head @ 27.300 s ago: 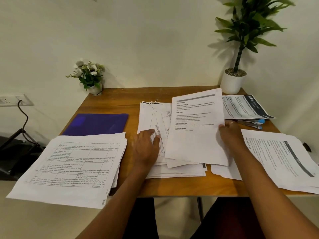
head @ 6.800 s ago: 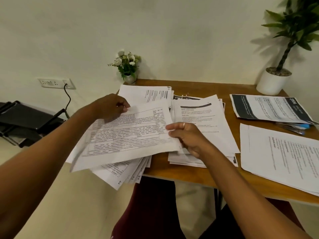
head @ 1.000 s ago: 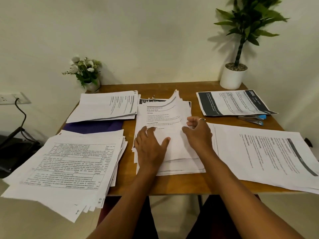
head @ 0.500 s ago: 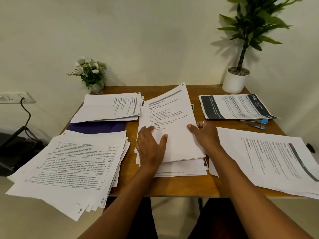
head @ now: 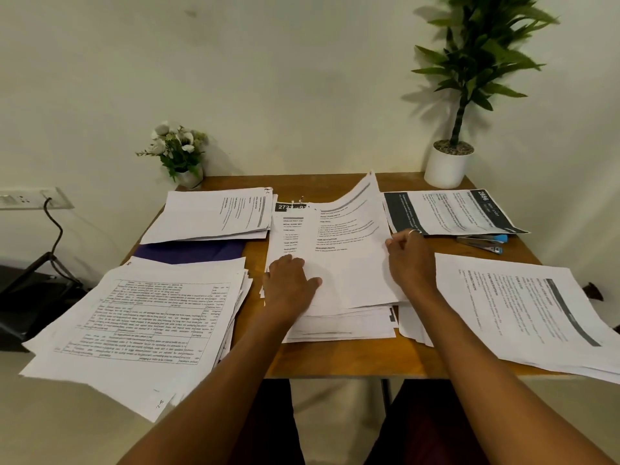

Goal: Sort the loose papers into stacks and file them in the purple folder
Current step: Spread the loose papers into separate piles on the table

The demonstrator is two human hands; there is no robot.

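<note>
A pile of loose papers [head: 339, 323] lies in the middle of the wooden table [head: 335, 360]. My left hand [head: 290, 285] rests flat on the pile's near left part. My right hand [head: 411, 260] pinches the right edge of the top sheet [head: 349, 243], whose far corner curls upward. The purple folder [head: 191, 251] lies at the left, mostly hidden under two sorted stacks: a far one [head: 208, 214] and a near one with tables [head: 144, 327] hanging over the table edge. Two more stacks sit at the right: a far one with a dark header [head: 449, 213] and a near one [head: 530, 310].
A small flower pot [head: 183, 156] stands at the back left corner and a tall potted plant [head: 449, 166] at the back right. A blue stapler [head: 483, 245] lies by the far right stack. A wall socket with a cable [head: 43, 199] is at the left.
My right hand has drawn the top sheet to the right, uncovering the sheet beneath it. My left hand has stayed on the pile.
</note>
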